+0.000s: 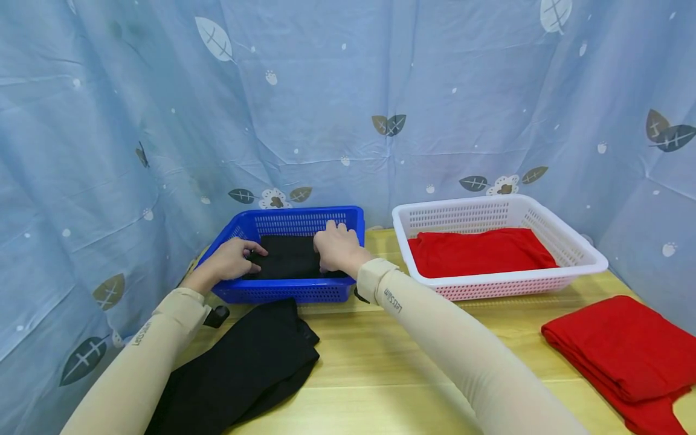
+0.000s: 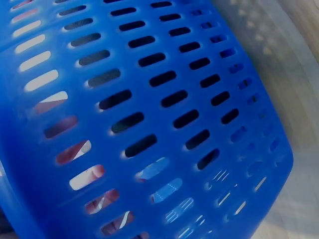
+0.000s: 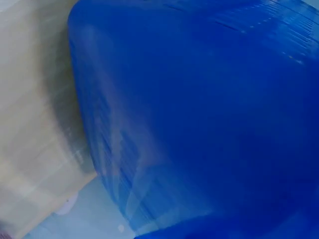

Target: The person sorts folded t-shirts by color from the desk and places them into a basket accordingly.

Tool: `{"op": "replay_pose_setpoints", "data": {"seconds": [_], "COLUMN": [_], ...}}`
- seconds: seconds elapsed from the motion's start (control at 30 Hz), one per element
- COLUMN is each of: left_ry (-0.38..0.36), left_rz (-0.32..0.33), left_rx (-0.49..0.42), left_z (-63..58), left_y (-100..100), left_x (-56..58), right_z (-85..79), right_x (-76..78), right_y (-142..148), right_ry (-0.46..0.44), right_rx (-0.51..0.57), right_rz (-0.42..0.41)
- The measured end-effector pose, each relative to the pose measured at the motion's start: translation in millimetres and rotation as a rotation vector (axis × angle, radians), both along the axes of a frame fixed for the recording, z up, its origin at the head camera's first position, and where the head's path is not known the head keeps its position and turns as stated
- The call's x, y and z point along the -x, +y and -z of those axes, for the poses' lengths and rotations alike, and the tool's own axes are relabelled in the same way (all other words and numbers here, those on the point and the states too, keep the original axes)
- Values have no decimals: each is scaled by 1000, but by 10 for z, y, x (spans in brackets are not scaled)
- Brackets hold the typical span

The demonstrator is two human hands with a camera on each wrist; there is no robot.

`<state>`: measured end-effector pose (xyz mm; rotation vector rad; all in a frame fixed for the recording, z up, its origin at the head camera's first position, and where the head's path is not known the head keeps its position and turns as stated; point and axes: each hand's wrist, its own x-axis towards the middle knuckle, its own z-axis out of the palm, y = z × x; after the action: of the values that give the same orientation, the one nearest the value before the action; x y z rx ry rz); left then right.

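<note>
Hands: 2 | baskets: 2 | black cloths: 2 | red cloths: 2

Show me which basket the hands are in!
The blue basket, on the left. The left hand and right hand both reach into it, at the black cloth. The white basket holds red cloth, with no hand inside.

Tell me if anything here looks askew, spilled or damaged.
Nothing looks spilled or damaged. Only slightly untidy: the folded red cloth, right, has a loose end poking from under its fold, and the black cloth in front of the blue plastic basket has layers that don't line up.
</note>
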<state>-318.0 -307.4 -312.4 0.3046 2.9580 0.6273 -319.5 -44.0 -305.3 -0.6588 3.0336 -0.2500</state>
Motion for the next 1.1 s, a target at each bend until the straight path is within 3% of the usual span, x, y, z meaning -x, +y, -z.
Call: {"op": "replay_pose_setpoints", "data": {"seconds": [0.13, 0.6, 1.1], "left_ry": [-3, -47, -27], "left_rz": [-3, 52, 63], "left_rx": [2, 65, 35], "left_z": [-1, 8, -122], "left_y": [36, 83, 68], "left_x": [-11, -24, -177], "right_z": [2, 11, -7], "right_x": [21, 5, -21], "right_y": [40, 131, 168], "right_ry": [8, -104, -97], "right_rx": [24, 73, 70], "right_rz": [-56, -113, -117]}}
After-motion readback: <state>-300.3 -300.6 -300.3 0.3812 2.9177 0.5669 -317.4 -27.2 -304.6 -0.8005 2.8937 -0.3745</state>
